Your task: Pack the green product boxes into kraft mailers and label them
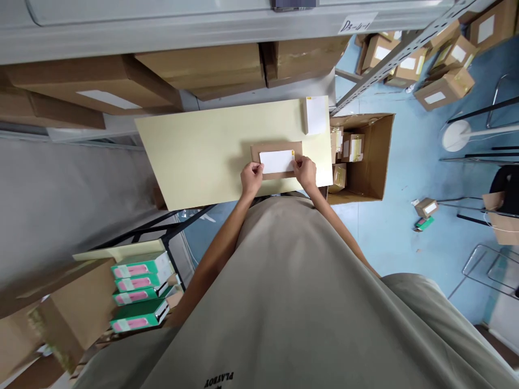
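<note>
A small cardboard box (277, 176) lies on the pale yellow tabletop (198, 156), close to my body. Over its top face is a white label (276, 162) with a yellow mark at its right end. My left hand (252, 178) pinches the label's left end between thumb and fingers. At the right end, my right hand (305, 172) is closed on the label by its edge. Whether the label touches the box all over, I cannot tell. A stack of white labels (315, 115) sits at the tabletop's far right corner.
Right of the table stands an open carton (371, 162) with several small parcels inside. Behind the table, large cartons (203, 65) fill a metal shelf. Green boxes (140, 292) are stacked at lower left. More parcels (444, 89) lie on the blue floor, upper right.
</note>
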The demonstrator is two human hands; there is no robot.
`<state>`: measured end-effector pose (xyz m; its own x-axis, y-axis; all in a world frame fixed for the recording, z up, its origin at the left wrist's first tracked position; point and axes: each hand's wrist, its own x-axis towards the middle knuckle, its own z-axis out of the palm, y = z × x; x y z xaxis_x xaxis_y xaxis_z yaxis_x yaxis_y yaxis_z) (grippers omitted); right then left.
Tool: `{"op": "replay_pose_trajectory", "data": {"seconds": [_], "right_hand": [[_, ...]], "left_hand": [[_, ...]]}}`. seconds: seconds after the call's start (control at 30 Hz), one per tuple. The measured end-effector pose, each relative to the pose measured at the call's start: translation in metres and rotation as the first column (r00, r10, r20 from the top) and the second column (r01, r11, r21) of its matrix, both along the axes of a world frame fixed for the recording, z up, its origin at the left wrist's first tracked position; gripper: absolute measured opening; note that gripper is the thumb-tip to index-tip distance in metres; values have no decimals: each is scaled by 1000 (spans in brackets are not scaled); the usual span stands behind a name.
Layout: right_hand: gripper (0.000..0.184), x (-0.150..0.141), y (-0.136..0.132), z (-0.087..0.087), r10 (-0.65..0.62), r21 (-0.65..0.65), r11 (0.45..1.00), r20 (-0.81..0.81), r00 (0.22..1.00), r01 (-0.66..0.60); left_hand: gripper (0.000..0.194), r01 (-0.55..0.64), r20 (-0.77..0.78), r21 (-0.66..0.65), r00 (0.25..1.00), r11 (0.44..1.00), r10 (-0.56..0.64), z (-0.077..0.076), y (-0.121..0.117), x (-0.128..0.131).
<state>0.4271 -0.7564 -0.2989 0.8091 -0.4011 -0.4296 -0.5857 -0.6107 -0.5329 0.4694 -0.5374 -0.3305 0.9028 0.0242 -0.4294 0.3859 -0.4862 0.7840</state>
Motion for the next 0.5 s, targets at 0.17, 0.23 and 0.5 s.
{"op": "replay_pose_trajectory", "data": {"seconds": [0.17, 0.23, 0.5], "right_hand": [[22, 1, -2, 2, -20, 20, 1000, -28, 999, 20], [27, -1, -4, 4, -27, 4, 1000, -62, 998, 27], [81, -6, 14, 24, 436, -95, 899, 88, 896, -428]], "left_hand": [[14, -28, -16, -23, 1000, 999, 27, 2, 0, 1], [15, -30, -22, -20, 999, 999, 29, 3, 0, 2], [18, -22, -14, 8, 1000, 1000, 22, 3, 1, 2]]}}
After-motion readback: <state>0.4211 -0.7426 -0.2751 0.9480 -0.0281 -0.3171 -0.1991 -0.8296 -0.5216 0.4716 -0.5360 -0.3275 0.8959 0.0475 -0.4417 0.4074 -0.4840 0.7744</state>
